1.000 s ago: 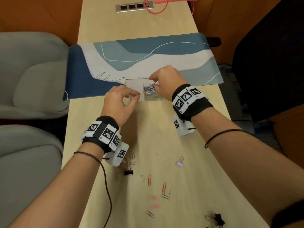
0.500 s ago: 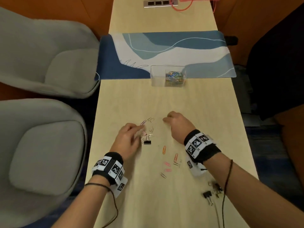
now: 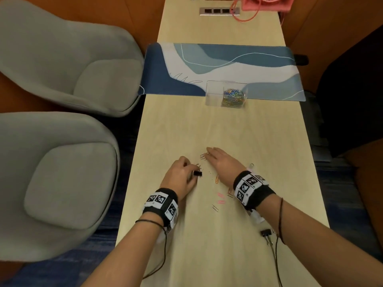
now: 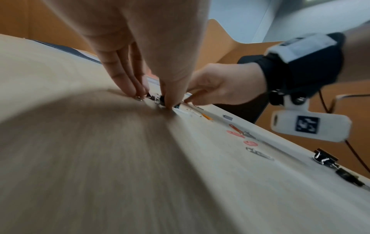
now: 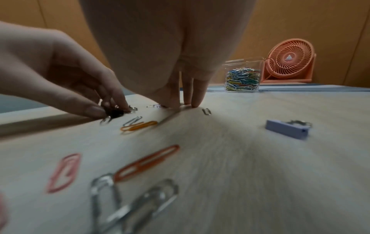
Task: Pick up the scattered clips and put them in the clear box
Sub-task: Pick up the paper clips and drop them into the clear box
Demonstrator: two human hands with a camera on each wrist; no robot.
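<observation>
Item: my left hand [image 3: 179, 177], frame centre, thumb and fingers pinching a black binder clip [image 3: 197, 173] on the table [image 3: 269, 141]. My right hand [image 3: 222, 162]: fingers straight, pressed together, tips on silver clips [image 3: 203, 156]. Clear box [image 3: 227, 94], upper centre, well apart, partly filled. Loose clips [image 3: 220, 198] remain at lower centre. Risk, as I judge it: flat paper clips slide under straight fingertips; the binder clip may drag neighbouring clips along.

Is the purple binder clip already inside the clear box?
No, the purple binder clip lies on the bare table, well in front of the clear box, which holds only paper clips.
</observation>
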